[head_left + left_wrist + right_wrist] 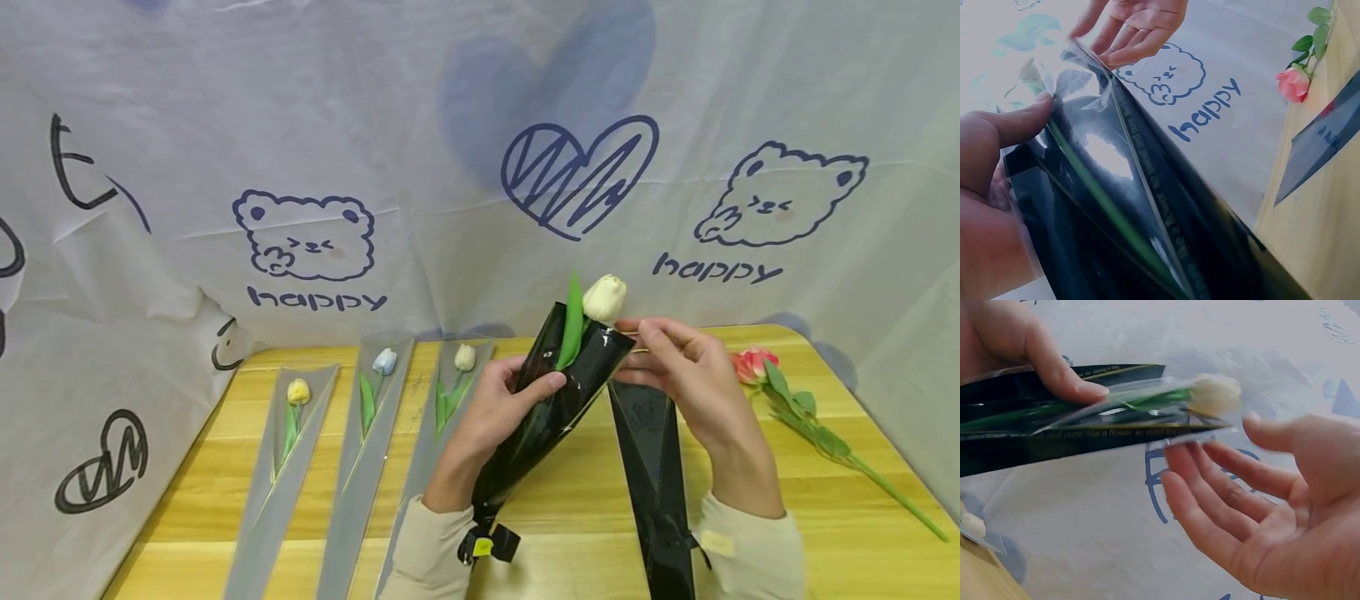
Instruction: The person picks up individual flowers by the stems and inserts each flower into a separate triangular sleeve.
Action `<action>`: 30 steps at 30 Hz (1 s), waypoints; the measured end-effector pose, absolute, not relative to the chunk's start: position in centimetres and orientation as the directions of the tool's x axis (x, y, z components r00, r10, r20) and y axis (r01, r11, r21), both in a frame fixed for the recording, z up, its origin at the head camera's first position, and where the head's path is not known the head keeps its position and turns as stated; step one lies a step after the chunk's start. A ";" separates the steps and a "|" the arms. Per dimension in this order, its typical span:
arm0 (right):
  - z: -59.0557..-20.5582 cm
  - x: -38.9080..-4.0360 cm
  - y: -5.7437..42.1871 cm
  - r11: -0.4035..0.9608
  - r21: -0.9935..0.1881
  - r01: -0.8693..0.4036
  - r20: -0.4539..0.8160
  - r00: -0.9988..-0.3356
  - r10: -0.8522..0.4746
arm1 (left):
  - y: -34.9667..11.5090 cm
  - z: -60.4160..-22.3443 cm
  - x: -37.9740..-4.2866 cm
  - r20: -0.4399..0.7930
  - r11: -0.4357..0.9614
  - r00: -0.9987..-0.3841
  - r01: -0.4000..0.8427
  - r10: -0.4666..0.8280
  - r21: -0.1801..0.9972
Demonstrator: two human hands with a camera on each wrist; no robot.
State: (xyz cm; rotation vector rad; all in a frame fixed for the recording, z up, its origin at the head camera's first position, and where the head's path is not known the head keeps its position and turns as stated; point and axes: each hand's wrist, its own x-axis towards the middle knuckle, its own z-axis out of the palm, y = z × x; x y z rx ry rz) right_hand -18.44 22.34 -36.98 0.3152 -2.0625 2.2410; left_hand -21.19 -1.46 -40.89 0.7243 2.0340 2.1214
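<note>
My left hand [487, 408] grips a black wrapping sleeve [551, 421], its thumb across the clear front and its fingers behind. A white tulip [604, 297] and a green leaf [572, 325] stick out of the sleeve's upper opening; the green stem [1100, 194] shows through the film in the left wrist view. At the opening's right corner is my right hand [697, 383], fingers extended. In the right wrist view its fingertips [1175, 453] are right at the sleeve's lower edge, and the thumb stands apart from the corner.
Three translucent sleeves with a yellow tulip [298, 392], a blue tulip [385, 361] and a white tulip [465, 357] lie on the left of the wooden table [570, 533]. Another black sleeve [648, 467] lies below my right hand, with a pink rose [756, 365] further right.
</note>
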 end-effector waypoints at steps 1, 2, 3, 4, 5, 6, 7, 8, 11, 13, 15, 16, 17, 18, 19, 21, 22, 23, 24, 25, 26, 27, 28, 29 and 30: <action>-37.0 -18.4 22.4 -0.086 -0.974 -0.211 0.220 -0.970 -0.107 | -1.6 -40.8 -21.2 0.253 -0.100 -0.883 0.233 0.395 0.967; -37.0 -18.4 22.3 -0.085 -0.971 -0.224 0.234 -0.963 -0.130 | -1.7 -40.7 -21.2 0.245 -0.109 -0.887 0.219 0.392 0.970; -37.1 -18.3 22.3 -0.080 -0.968 -0.238 0.248 -0.957 -0.151 | -1.8 -40.7 -21.2 0.236 -0.116 -0.889 0.207 0.391 0.971; -37.1 -18.3 22.2 -0.072 -0.965 -0.252 0.261 -0.951 -0.167 | -1.9 -40.7 -21.2 0.228 -0.120 -0.891 0.197 0.393 0.973; -37.1 -18.3 22.1 -0.070 -0.962 -0.264 0.272 -0.946 -0.176 | -2.0 -40.6 -21.2 0.220 -0.123 -0.891 0.185 0.397 0.975; -37.2 -18.3 21.9 -0.071 -0.959 -0.274 0.282 -0.942 -0.179 | -2.1 -40.6 -21.2 0.214 -0.127 -0.890 0.178 0.402 0.976; -37.2 -18.3 21.8 -0.069 -0.957 -0.282 0.290 -0.941 -0.175 | -2.2 -40.6 -21.2 0.212 -0.129 -0.888 0.174 0.408 0.976; -37.2 -18.3 21.6 -0.070 -0.954 -0.290 0.298 -0.940 -0.166 | -2.3 -40.5 -21.2 0.214 -0.128 -0.885 0.176 0.414 0.976; -37.1 -18.2 21.1 -0.084 -0.946 -0.312 0.321 -0.940 -0.118 | -2.5 -40.4 -21.1 0.229 -0.125 -0.873 0.194 0.430 0.973; -36.8 -18.0 20.9 -0.089 -0.940 -0.329 0.336 -0.938 -0.079 | -2.5 -40.3 -21.1 0.244 -0.124 -0.866 0.211 0.437 0.970; -36.5 -17.7 20.6 -0.099 -0.933 -0.345 0.351 -0.935 -0.044 | -2.6 -40.1 -20.9 0.257 -0.128 -0.860 0.223 0.440 0.966; -36.3 -17.5 20.4 -0.104 -0.930 -0.354 0.358 -0.933 -0.026 | -2.6 -39.9 -20.8 0.263 -0.128 -0.858 0.230 0.441 0.965; -36.1 -17.3 20.3 -0.101 -0.926 -0.364 0.366 -0.931 -0.007 | -2.5 -39.7 -20.7 0.268 -0.126 -0.855 0.237 0.443 0.963; -35.9 -17.2 20.1 -0.104 -0.921 -0.376 0.377 -0.926 0.011 | -2.5 -39.5 -20.6 0.275 -0.125 -0.851 0.245 0.447 0.962; -35.7 -17.0 19.9 -0.108 -0.916 -0.386 0.386 -0.922 0.028 | -2.5 -39.3 -20.4 0.277 -0.119 -0.848 0.250 0.453 0.961; -35.4 -16.8 19.5 -0.112 -0.906 -0.407 0.402 -0.913 0.068 | -2.5 -39.0 -20.2 0.278 -0.113 -0.836 0.256 0.472 0.960; -35.3 -16.8 19.4 -0.112 -0.903 -0.416 0.407 -0.909 0.094 | -2.6 -38.9 -20.1 0.276 -0.113 -0.830 0.254 0.485 0.961; -35.2 -16.7 19.3 -0.109 -0.900 -0.422 0.409 -0.904 0.121 | -2.6 -38.8 -20.0 0.274 -0.117 -0.823 0.250 0.498 0.961; -35.1 -16.6 19.2 -0.108 -0.898 -0.426 0.409 -0.900 0.148 | -2.6 -38.7 -19.9 0.271 -0.126 -0.814 0.241 0.513 0.962; -35.0 -16.6 19.1 -0.101 -0.898 -0.427 0.407 -0.897 0.176 | -2.7 -38.7 -19.8 0.262 -0.126 -0.812 0.231 0.522 0.965; -34.9 -16.5 19.0 -0.092 -0.899 -0.428 0.404 -0.892 0.205 | -2.7 -38.7 -19.8 0.262 -0.142 -0.805 0.220 0.532 0.965; -34.8 -16.5 19.0 -0.080 -0.901 -0.427 0.399 -0.886 0.234 | -2.8 -38.7 -19.7 0.259 -0.152 -0.805 0.210 0.534 0.966; -34.8 -16.4 18.9 -0.064 -0.903 -0.426 0.397 -0.880 0.260 | -2.8 -38.6 -19.7 0.258 -0.160 -0.807 0.204 0.532 0.966; -34.7 -16.4 18.9 -0.047 -0.904 -0.424 0.395 -0.875 0.281 | -2.8 -38.6 -19.7 0.258 -0.161 -0.811 0.203 0.525 0.966; -34.7 -16.3 18.8 -0.034 -0.907 -0.421 0.392 -0.870 0.300 | -2.7 -38.6 -19.7 0.254 -0.157 -0.819 0.202 0.514 0.967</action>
